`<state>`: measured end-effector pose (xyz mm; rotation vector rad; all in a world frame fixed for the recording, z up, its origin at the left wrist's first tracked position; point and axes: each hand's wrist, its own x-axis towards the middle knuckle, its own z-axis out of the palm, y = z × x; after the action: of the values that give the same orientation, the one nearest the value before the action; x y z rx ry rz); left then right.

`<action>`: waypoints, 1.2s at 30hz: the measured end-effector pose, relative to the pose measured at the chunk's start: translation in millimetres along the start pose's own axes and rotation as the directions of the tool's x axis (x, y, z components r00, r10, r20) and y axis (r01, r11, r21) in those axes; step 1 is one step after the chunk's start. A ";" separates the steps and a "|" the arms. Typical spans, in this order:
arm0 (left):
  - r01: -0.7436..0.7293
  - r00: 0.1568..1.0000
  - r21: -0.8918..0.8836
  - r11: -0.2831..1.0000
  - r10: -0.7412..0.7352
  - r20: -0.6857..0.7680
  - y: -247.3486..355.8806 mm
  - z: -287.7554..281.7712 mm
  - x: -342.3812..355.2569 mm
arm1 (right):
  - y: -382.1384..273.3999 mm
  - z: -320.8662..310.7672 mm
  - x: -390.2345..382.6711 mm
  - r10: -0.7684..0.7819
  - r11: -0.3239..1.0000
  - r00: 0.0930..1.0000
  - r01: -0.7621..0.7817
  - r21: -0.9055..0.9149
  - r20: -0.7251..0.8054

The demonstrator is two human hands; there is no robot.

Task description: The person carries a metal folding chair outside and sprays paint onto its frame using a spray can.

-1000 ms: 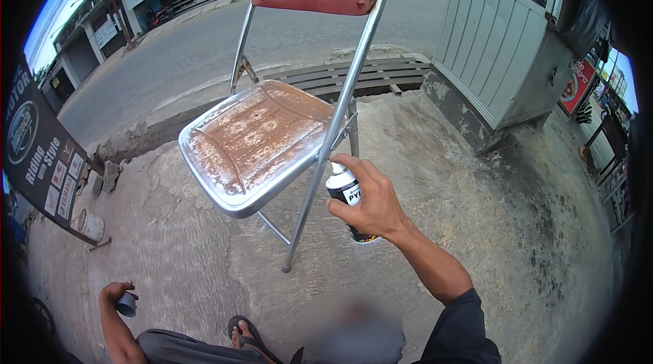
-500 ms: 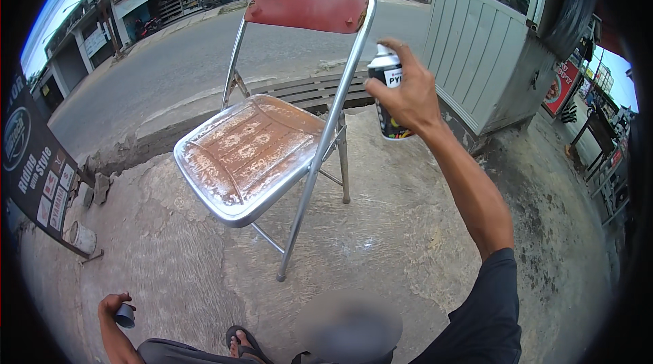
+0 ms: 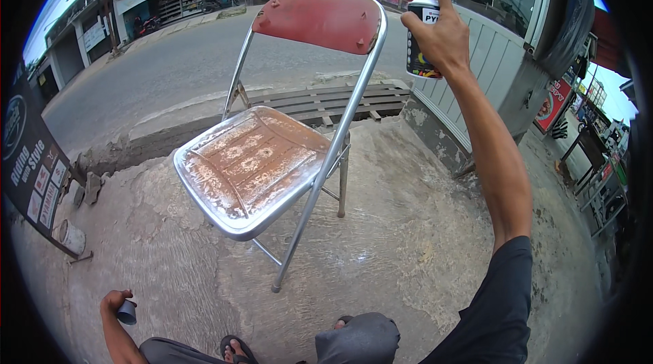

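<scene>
A folding chair [image 3: 320,153] with a shiny metal frame stands unfolded before me on rough concrete. Its red backrest [image 3: 318,22] is torn at the corners, and the brown seat [image 3: 255,153] is worn, with whitish patches. My right hand [image 3: 443,34] is raised to the right of the backrest, wrapped round a black spray can [image 3: 420,44] with a white top. The index finger rests on the can's nozzle. Low at the left, my left hand [image 3: 115,300] is closed on a small grey cap [image 3: 126,312], apart from the chair.
Behind the chair, a slatted grate [image 3: 333,102] lies by the road [image 3: 177,58]. A pale metal booth [image 3: 486,51] stands close at the right. At the left are a dark sign board [image 3: 34,167] and a white bucket [image 3: 71,236].
My right hand has lifted the spray can up and to the right, farther from the backrest. The view has tilted slightly, so the chair appears lower. My left hand still holds the cap.
</scene>
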<state>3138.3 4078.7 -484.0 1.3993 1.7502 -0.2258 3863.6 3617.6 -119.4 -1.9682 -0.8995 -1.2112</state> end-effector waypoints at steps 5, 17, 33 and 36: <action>-0.098 0.990 -0.055 0.994 0.092 -0.109 -37.0 -3.9 33.4 | -45.3 -0.8 -42.9 0.067 0.975 0.909 -0.147 0.165 0.411; 0.208 0.964 0.177 0.962 -0.232 0.130 -103.1 -11.9 -208.8 | -15.9 -4.5 108.9 0.180 0.926 0.761 -0.345 0.154 0.624; 0.468 0.752 0.029 0.883 -0.416 0.511 -24.1 100.3 -497.8 | 0.3 -45.6 133.7 0.030 0.910 0.204 -0.410 0.058 0.979; 0.474 0.739 -0.041 0.879 -0.373 0.561 2.2 130.7 -499.3 | 16.7 23.1 187.4 0.084 0.917 0.378 -0.391 0.077 0.922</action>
<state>3206.2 3645.8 -211.3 0.6791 1.5296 -0.6319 3951.4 3667.2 41.0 -2.3517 -1.1196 0.3320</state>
